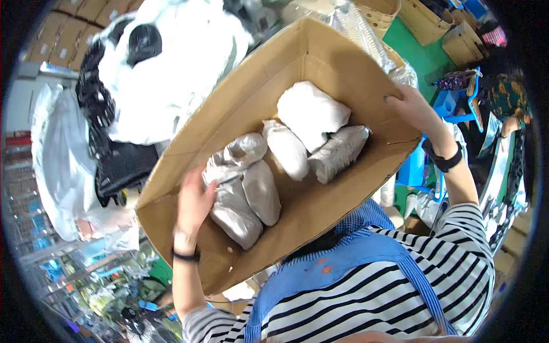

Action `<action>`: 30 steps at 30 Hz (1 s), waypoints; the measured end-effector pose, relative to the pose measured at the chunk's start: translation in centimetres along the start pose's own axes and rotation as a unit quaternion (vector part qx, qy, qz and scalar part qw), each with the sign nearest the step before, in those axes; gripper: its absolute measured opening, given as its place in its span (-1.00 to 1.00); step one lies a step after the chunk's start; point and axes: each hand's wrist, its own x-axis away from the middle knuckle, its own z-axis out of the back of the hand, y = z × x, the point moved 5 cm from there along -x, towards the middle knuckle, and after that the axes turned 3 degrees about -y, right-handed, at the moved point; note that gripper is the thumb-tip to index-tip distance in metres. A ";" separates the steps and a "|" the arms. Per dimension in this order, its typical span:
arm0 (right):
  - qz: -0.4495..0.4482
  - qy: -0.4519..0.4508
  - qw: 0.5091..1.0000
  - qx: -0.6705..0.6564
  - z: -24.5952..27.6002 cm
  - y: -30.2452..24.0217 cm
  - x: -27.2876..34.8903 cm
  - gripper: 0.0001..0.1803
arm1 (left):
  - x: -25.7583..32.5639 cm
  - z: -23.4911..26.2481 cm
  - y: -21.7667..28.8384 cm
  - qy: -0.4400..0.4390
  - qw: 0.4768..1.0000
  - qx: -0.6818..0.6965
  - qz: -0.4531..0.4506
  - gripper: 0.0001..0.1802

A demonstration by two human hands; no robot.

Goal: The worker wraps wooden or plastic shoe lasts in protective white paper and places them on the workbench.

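A deep open cardboard box (pixel 239 98) is tilted in front of me. Several white-wrapped bundles (pixel 313 114) lie loosely inside it, and what they contain is hidden. My right hand (pixel 413 110) is closed over the box's upper right edge. At the box's left end, my left hand (pixel 194 199) reaches in over the rim, slightly blurred, with its thumb apart from the fingers. Right beside that hand are a crumpled white bundle (pixel 220 171) and a longer white bundle (pixel 235 216).
Large white plastic bags (pixel 171 63) and black bagged material (pixel 127 166) are heaped to the left. Green and clear packets (pixel 108 297) cover the lower left. Other cartons (pixel 423 20) stand far right on green floor, near a blue-framed seat (pixel 457 108) and another person (pixel 509 100).
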 end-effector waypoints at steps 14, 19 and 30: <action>0.143 0.074 0.977 -0.139 -2.1 -0.8 -2.7 -0.85 | 13.2 7.9 -15.6 0.080 0.956 -0.133 0.250 -0.30; 0.354 0.170 0.903 0.174 -6.2 -2.1 -2.5 -0.78 | 3.3 2.0 -17.3 0.150 0.986 -0.070 -0.021 -0.52; -0.210 0.214 0.951 -0.073 -15.6 9.6 28.3 -0.69 | 3.2 7.5 9.5 0.060 0.982 -0.136 -0.119 -0.43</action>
